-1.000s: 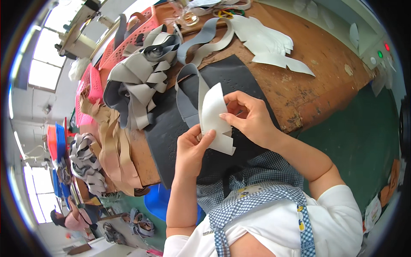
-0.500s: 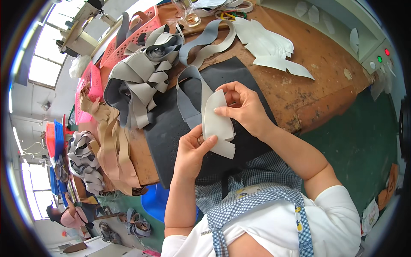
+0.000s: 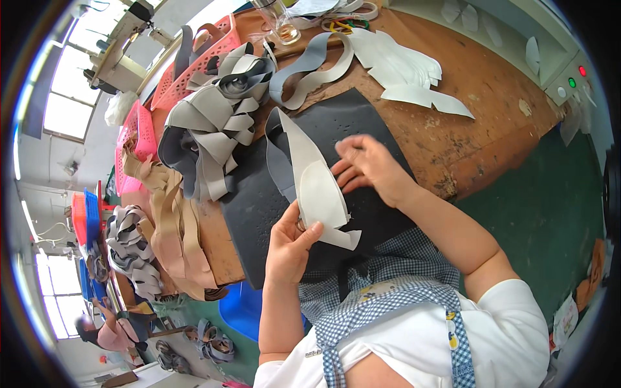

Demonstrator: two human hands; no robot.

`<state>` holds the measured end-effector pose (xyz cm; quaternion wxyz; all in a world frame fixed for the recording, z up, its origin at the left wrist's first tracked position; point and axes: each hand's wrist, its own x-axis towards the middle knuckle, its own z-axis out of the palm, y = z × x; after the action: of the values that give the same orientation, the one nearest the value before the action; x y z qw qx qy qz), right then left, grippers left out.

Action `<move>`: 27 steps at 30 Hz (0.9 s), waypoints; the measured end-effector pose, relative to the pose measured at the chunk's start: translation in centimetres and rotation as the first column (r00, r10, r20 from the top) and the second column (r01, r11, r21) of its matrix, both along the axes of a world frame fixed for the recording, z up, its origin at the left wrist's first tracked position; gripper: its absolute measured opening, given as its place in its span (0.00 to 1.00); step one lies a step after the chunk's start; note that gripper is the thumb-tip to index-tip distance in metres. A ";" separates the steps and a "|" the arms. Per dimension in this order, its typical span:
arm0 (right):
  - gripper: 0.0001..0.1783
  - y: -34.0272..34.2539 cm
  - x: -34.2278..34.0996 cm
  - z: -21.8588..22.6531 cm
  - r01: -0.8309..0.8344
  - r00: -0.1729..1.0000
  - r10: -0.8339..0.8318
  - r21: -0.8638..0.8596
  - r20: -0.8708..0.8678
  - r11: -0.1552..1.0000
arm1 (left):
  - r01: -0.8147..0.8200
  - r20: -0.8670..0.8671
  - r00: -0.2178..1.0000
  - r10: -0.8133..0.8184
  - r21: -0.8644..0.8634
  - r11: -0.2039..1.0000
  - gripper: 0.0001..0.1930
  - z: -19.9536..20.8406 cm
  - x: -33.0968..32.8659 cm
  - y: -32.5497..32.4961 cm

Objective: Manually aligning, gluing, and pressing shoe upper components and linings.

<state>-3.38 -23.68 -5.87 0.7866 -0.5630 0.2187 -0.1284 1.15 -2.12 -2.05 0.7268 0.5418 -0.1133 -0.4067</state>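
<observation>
My left hand (image 3: 290,244) pinches the lower end of a folded grey strip (image 3: 299,145), light on one face and darker on the other. A white curved piece (image 3: 321,194) lies flat on the strip, held by the same thumb and fingers. Just right of the white piece, my right hand (image 3: 372,167) is held apart from it, fingers spread and slightly blurred, with nothing in them. Both hands are over a black mat (image 3: 349,116) with small holes, at the near edge of the table.
A pile of grey strips (image 3: 210,123) lies left of the mat, tan strips (image 3: 171,213) nearer. Pink baskets (image 3: 137,136) stand beyond. White cut pieces (image 3: 404,68) are stacked on the brown table (image 3: 479,155), near a glass (image 3: 281,26). Lit buttons (image 3: 572,83) are on the right; a person (image 3: 113,330) is far left.
My right hand has let go of the white piece and drawn back a little to the right, its fingers spreading. The strip and white piece have tilted and dropped slightly in my left hand.
</observation>
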 end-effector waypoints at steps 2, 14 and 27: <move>0.29 1.6 -0.1 0.3 -0.135 0.988 0.157 0.477 -0.005 0.868 | 0.007 0.008 1.000 -0.007 0.012 1.000 0.27 -0.2 -0.4 -0.1; 0.35 -1.6 0.0 0.7 0.224 0.969 -0.204 -0.148 0.137 0.963 | 0.103 0.467 0.822 -0.325 0.440 0.892 0.10 3.0 3.9 2.3; 0.14 1.6 0.0 2.9 -0.184 0.959 0.210 -0.144 0.190 0.972 | -0.434 0.747 0.645 0.160 0.185 0.882 0.21 2.2 1.5 -1.7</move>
<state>-3.42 -22.13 -2.95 0.7770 -0.6139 0.0711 -0.1198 2.62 -3.80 0.19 0.5748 0.7866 -0.2196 -0.0509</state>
